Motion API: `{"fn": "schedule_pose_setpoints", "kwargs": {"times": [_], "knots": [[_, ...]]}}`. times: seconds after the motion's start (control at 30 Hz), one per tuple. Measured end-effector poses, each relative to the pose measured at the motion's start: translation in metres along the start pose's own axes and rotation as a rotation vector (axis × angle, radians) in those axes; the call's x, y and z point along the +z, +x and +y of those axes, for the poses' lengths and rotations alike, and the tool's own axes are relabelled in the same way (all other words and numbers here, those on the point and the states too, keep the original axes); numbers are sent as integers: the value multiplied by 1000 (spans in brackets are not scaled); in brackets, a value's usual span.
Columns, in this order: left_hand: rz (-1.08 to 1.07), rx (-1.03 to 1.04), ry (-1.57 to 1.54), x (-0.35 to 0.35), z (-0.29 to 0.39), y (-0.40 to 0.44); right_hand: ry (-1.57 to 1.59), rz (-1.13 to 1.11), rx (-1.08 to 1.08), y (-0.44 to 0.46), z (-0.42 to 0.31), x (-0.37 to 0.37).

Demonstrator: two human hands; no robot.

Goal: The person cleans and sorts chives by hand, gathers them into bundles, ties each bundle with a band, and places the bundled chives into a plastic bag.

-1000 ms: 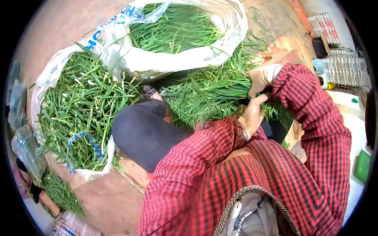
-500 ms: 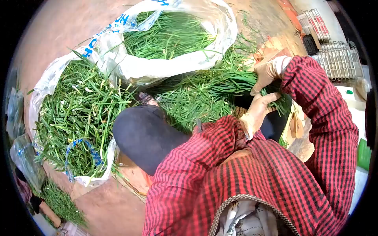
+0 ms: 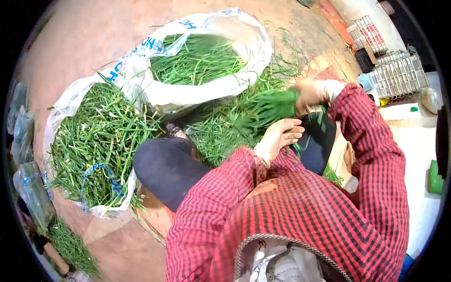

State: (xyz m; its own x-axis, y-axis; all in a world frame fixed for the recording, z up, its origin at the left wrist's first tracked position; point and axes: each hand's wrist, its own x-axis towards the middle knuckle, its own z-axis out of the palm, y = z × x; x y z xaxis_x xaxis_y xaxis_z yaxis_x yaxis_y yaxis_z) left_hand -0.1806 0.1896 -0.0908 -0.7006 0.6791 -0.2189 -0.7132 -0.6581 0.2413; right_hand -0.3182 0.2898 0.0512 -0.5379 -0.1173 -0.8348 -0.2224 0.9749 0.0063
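Note:
My right hand (image 3: 309, 95), blurred by motion, is closed around a bunch of garlic chives (image 3: 275, 104) whose leaves point left over the pile. Just below it, above my lap, is my left hand (image 3: 278, 139), apart from the bunch with its fingers stretched out. Loose garlic chives (image 3: 218, 129) lie heaped between my legs. Beyond them, a white plastic bag (image 3: 206, 83) with blue letters holds long green leaves. To the left, a second open bag (image 3: 51, 124) is full of shorter, messier cut leaves.
My bent knee (image 3: 159, 162) separates the left bag from my lap. Wire racks (image 3: 399, 75) stand at the far right, near a green block (image 3: 435, 177). Wrapped bundles (image 3: 35, 195) and more loose greens (image 3: 70, 246) line the left edge.
My left hand has come away from the bunch and shifted left, its fingers extended. My right hand still grips the bunch, now a little lower and blurred. The view has shifted slightly.

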Motion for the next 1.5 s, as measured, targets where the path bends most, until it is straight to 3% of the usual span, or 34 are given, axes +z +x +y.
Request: {"fn": "schedule_pose_setpoints", "kwargs": {"times": [0.03,0.07,0.13,0.2,0.27,0.3,0.33,0.4,0.43,0.47,0.53,0.57,0.6,0.67,0.73,0.8,0.83,0.97,1.07,1.1,1.17,1.2,1.27,1.3,1.33,1.37,1.4,1.43,1.47,1.5], "knots": [[13,-8,46,-4,-2,3,167,173,17,-2,3,-16],[29,-16,86,-9,-5,7,166,183,14,2,7,-13],[-20,-19,52,-12,-2,5,-225,127,52,20,15,-4],[1,-50,34,-9,1,3,-156,-141,-119,3,-4,3],[-26,-24,38,-10,2,0,107,453,-185,20,11,-16],[-62,-26,27,-10,5,0,87,447,-126,25,13,-16],[-94,-32,13,-11,7,-2,71,434,-67,29,16,-13],[-195,-73,-115,-23,7,-2,-216,-14,-185,3,-4,1],[-224,-83,-155,-24,9,-3,-117,-84,-181,1,-4,-1],[-256,-91,-201,-22,11,-5,-104,290,-356,2,4,-10],[-302,-78,-251,-22,16,-7,396,499,-268,9,19,-18],[-310,-68,-267,-27,15,-4,273,444,-265,21,30,-11],[-276,-66,-269,-27,17,-7,72,249,-172,-10,6,-12],[-141,-54,-241,-18,19,-12,-130,256,-294,-16,1,12],[-163,-63,-263,-14,17,-15,-101,476,-352,-25,-9,34],[-147,52,-327,-3,17,-19,-54,422,-278,-53,-33,63],[23,156,-277,-6,15,-21,-54,469,-313,-56,-32,88],[7,135,-463,-41,0,-18,-58,452,-331,-48,-39,166],[135,123,-331,-58,1,-19,22,477,-391,-54,-41,187],[141,118,-318,-63,2,-20,82,444,-465,-65,-37,178],[61,-162,-522,-71,7,-25,306,282,-531,-79,-23,154],[256,-73,-345,-40,10,-35,795,239,-636,-53,-3,171],[335,-74,-294,-10,12,-49,1303,53,-545,-31,16,174],[286,-50,-194,-9,8,-52,1415,-134,-604,-17,19,178],[255,-3,-52,-19,1,-52,1532,-220,-490,-6,13,186],[347,103,302,6,2,-65,1546,-201,-650,6,4,192],[383,105,416,17,2,-75,1554,-184,-810,14,-3,193],[421,103,531,27,2,-85,1669,-315,-635,13,-4,181],[320,77,548,11,2,-87,1844,-74,-689,10,-21,171],[311,136,748,16,6,-92,1938,-44,-764,-3,-25,155]]}}
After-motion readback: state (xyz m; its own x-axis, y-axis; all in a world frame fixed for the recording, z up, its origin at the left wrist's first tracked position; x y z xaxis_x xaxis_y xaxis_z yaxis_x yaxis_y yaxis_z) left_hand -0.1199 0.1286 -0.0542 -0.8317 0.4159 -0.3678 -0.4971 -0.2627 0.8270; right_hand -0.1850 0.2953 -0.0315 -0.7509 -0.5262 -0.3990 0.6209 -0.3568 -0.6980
